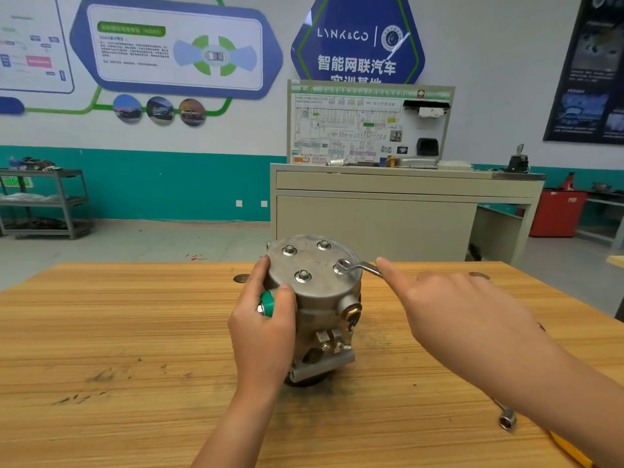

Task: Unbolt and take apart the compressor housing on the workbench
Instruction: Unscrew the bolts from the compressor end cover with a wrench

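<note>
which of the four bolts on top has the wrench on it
The right-hand bolt atop the compressor housing, nearest the right hand: the wrench's ring sits over it; the other three stand bare.

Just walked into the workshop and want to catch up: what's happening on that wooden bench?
A person is working on the compressor standing upright on the workbench. The left hand grips its side by the green cap; the right hand presses on a wrench whose ring end sits over one top bolt. All four cover bolts are in place.
</note>
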`<state>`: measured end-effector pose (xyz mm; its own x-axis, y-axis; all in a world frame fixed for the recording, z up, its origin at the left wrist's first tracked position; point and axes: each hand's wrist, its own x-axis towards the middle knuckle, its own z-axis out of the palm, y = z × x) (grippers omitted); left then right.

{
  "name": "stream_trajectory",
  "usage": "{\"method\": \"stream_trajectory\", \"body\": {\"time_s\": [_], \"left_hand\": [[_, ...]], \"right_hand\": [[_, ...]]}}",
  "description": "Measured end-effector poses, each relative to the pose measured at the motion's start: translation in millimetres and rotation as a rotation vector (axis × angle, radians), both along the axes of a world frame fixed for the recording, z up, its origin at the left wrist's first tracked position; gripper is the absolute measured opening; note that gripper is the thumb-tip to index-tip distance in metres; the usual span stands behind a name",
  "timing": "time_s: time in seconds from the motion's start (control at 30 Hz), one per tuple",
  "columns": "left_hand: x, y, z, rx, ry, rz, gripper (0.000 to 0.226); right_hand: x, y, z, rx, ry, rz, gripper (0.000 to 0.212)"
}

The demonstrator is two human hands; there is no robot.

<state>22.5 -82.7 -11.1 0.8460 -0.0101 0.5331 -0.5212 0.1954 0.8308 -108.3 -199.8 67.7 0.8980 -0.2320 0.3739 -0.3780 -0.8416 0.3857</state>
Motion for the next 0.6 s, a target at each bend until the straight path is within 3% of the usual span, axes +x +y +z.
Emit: {"method": "stream_trajectory", "body": {"time_s": [0.1, 0.33, 0.47, 0.6], "left_hand": [[-9.9, -6.6, 2.7, 0.09, -0.041, 0.011, 0.063], [-13.3, -15.0, 0.3, 0.103, -0.055, 0.006, 0.066], [-9.4, -14.0, -4.7, 0.015, -0.048, 0.02, 0.059], [-12.0, -17.8, -6.6, -0.164, -0.016, -0.018, 0.033]], "right_hand": [[5.3, 11.9, 9.7, -0.075, 0.057, -0.037, 0.075], [8.0, 5.1, 7.9, -0.073, 0.053, -0.086, 0.075], [5.0, 3.2, 6.0, -0.041, 0.029, -0.07, 0.072], [7.4, 10.1, -2.1, -0.008, 0.016, -0.044, 0.075]]}}
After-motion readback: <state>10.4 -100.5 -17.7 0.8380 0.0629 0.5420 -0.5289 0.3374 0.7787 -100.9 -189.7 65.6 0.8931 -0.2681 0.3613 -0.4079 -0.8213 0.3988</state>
